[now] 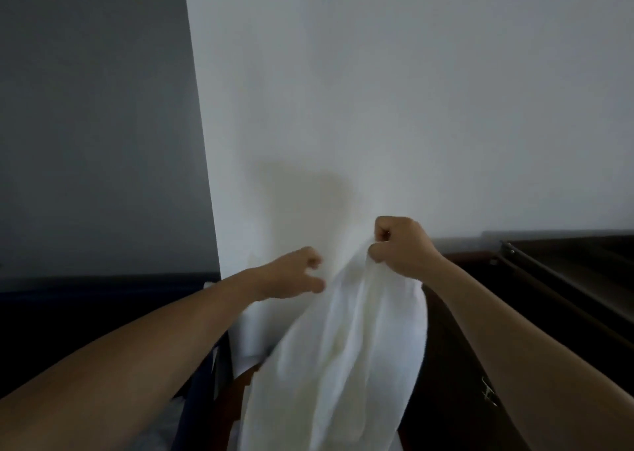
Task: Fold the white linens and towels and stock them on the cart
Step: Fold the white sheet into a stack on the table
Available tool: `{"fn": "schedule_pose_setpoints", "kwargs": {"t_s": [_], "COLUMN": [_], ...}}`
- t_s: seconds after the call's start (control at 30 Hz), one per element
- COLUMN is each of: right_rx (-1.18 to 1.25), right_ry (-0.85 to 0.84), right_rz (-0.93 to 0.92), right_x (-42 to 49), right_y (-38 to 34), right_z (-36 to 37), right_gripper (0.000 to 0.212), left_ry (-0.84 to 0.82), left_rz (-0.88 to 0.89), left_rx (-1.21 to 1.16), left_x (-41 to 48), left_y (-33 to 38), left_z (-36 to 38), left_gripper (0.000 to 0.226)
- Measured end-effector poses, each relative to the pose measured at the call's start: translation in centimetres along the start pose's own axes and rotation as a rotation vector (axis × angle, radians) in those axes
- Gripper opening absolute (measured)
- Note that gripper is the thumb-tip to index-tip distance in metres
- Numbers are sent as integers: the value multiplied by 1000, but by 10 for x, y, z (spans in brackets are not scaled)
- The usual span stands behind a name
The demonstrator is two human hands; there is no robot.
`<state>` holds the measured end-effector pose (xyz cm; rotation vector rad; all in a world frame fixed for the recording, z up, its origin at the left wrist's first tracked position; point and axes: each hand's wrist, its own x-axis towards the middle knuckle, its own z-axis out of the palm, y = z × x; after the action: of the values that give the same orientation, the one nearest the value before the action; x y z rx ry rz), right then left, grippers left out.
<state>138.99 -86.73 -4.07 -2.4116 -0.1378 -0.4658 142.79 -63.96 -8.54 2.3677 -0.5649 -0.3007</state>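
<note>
A white towel [338, 354] hangs in front of me, bunched and blurred, running down past the bottom edge of the view. My right hand [399, 246] grips its top edge in a fist, held up near the white wall. My left hand [295, 275] is just left of the towel's top, fingers curled with thumb and fingers apart, and holds nothing that I can see. The towel's lower end is out of view.
A white wall corner [377, 107] stands straight ahead with a grey wall [96, 124] to the left. A dark wooden cabinet [555, 279] with a metal rail lies at the right. Dark blue fabric [202, 382] and more white cloth [245, 341] sit low at the left.
</note>
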Motion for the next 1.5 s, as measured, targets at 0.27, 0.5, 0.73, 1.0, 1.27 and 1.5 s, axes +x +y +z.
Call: {"fn": "schedule_pose_setpoints", "kwargs": {"t_s": [0.27,0.5,0.73,1.0,1.27,1.5], "right_rx": [-25,167,82,389,530,333], "right_ry": [-65,44,-41,-197,-128,-183], "right_rz": [40,151,37,86,134,104], "right_x": [-4,-10,-4,-9,-9,-9], "right_y": [3,19,-17,-13,-8,-15], "right_z": [18,9,17,12,22,23], "right_gripper": [30,35,27,12,13,20], "left_ry": [197,300,24,110,207,201], "left_rz": [210,175,160,184,171,201], "left_rx": [-97,-76,-216,-457,-548,-351], "left_x": [2,-4,-10,-11,-17,-19], "left_y": [23,1,29,27,20,22], "left_z": [7,-10,4,4,1,5], "left_gripper": [9,6,31,16,3,21]}}
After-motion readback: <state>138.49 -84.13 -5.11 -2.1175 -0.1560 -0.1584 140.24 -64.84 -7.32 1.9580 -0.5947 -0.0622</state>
